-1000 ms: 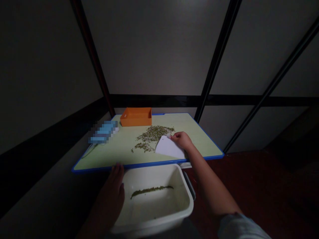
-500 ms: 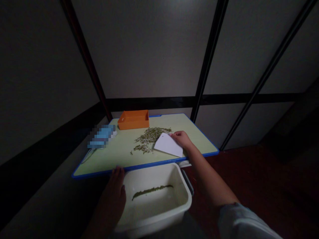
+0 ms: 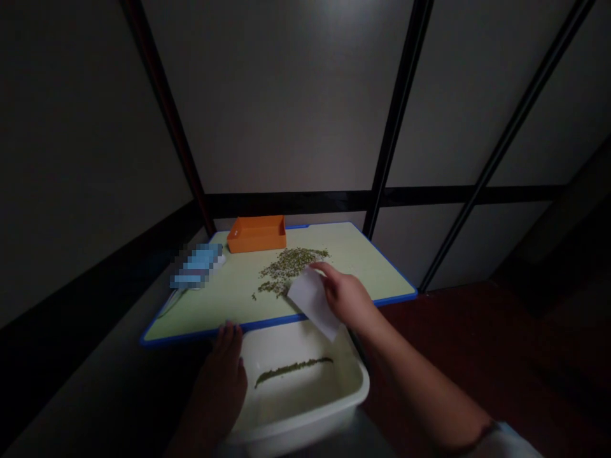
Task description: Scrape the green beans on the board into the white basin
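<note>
My right hand pinches a thin, stiff white card. The card slants over the table's front edge, its lower corner hanging above a white plastic bin. Just beyond the card, small green grains lie scattered on a pale table with a blue rim. Inside the bin, more of these grains form a thin line along the bottom. My left hand is on the bin's left rim, its thumb on the inner side and its fingertips at the table edge; shadow hides part of its grip.
At the back of the table stands an orange open tray. A blurred-out blue item with a white cable lies at the left. Wall panels rise close behind the table, and dark red floor shows at the right.
My right hand has drawn the card toward me and slightly left, from the tabletop to over the bin. My left hand stays at the bin's rim.
</note>
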{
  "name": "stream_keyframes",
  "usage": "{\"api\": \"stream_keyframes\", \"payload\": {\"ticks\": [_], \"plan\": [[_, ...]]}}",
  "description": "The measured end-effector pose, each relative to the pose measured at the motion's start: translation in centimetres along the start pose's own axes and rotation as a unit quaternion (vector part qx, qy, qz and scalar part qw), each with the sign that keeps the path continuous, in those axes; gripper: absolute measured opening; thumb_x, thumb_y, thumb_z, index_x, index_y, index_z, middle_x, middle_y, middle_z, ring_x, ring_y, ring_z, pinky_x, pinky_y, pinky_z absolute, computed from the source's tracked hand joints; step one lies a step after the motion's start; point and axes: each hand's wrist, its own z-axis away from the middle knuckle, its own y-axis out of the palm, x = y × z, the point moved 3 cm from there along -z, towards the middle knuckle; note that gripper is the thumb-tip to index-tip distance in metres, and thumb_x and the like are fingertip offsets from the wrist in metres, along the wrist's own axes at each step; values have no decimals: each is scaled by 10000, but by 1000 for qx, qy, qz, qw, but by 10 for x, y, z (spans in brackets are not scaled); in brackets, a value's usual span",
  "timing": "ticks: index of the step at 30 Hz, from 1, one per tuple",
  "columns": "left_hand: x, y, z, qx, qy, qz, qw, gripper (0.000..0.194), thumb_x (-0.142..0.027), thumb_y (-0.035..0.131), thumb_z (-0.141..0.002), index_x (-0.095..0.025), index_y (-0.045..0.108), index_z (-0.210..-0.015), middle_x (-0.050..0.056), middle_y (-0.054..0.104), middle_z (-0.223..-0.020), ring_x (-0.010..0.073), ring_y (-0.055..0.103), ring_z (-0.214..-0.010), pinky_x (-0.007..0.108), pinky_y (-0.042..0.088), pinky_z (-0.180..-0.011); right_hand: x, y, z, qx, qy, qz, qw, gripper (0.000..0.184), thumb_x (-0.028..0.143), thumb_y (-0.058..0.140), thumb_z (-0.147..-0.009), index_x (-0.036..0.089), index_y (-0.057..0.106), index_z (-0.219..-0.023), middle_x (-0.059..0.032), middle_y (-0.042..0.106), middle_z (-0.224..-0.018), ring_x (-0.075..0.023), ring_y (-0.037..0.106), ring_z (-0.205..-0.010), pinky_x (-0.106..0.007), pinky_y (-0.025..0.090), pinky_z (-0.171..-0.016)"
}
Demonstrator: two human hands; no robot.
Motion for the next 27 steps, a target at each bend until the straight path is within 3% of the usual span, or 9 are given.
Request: {"api": "stream_keyframes", "payload": {"ticks": [2, 4, 7, 11, 15, 17, 19, 21, 27], "plan": [[-1, -2, 0, 3, 4, -3, 1000, 515, -188, 324, -809, -131, 444, -1307, 143, 458, -1412, 257, 359, -1344, 465, 364, -1095, 32, 12, 9, 47, -43, 15, 998, 422, 130, 412, -806, 301, 609, -1138, -48, 714, -840, -196, 627, -696, -266, 333, -602], [-1, -3, 0, 7, 10, -8, 1000, 510, -187, 310, -811, -108, 454, -1294, 162, 454, -1410, 264, 362, -1341, 463, 373, -1089, 58, 21, 14, 78, -70, 35, 994, 371, 147, 438, -809, 283, 635, -1093, -57, 717, -799, -201, 629, -677, -276, 330, -586], [0, -3, -1, 12, 18, -15, 1000, 507, -189, 276, -822, -65, 461, -1278, 201, 458, -1394, 285, 385, -1326, 487, 392, -1069, 75, 20, 10, 86, -71, 29, 993, 260, 235, 461, -852, 250, 670, -1005, -68, 707, -737, -194, 621, -652, -275, 338, -571], [0, -2, -1, 4, 18, -25, 1000, 503, -184, 265, -830, -69, 450, -1283, 197, 467, -1388, 277, 391, -1319, 485, 398, -1065, 40, -8, -3, -36, 4, -127, 991, 264, 373, 559, -817, 198, 665, -984, -63, 706, -855, -181, 621, -724, -273, 413, -642], [-3, -2, 2, -7, 16, -26, 1000, 508, -179, 250, -835, -73, 435, -1296, 191, 466, -1391, 267, 387, -1321, 466, 416, -1056, -25, -29, 0, -191, 88, -342, 916, 359, 408, 663, -717, 152, 659, -968, -103, 677, -1031, -192, 625, -826, -313, 477, -699], [-5, -3, 3, -14, 14, -22, 1000, 510, -176, 246, -834, -67, 434, -1295, 197, 464, -1390, 265, 393, -1318, 463, 418, -1054, -47, -33, 7, -253, 107, -393, 878, 423, 399, 698, -691, 152, 637, -1028, -114, 654, -1099, -207, 623, -906, -351, 491, -758], [-7, -4, 3, -18, 16, -16, 1000, 505, -174, 254, -832, -78, 439, -1292, 186, 475, -1385, 253, 399, -1315, 452, 412, -1061, -56, -34, 16, -295, 99, -398, 863, 454, 374, 716, -685, 159, 612, -1071, -117, 630, -1148, -215, 607, -987, -380, 483, -830], [-7, -4, 3, -20, 21, -11, 1000, 499, -174, 265, -830, -91, 445, -1288, 176, 480, -1383, 242, 397, -1317, 446, 406, -1065, -57, -35, 25, -311, 83, -374, 870, 489, 364, 732, -672, 166, 581, -1093, -114, 630, -1134, -216, 604, -990, -395, 477, -850], [-5, 0, 4, -21, 23, -10, 999, 497, -206, 262, -849, -85, 425, -1302, 194, 436, -1412, 242, 367, -1329, 443, 392, -1071, -30, -48, 44, -409, 29, -114, 905, 338, 381, 725, -684, 176, 552, -890, -34, 596, -847, -177, 575, -759, -305, 469, -668]]}}
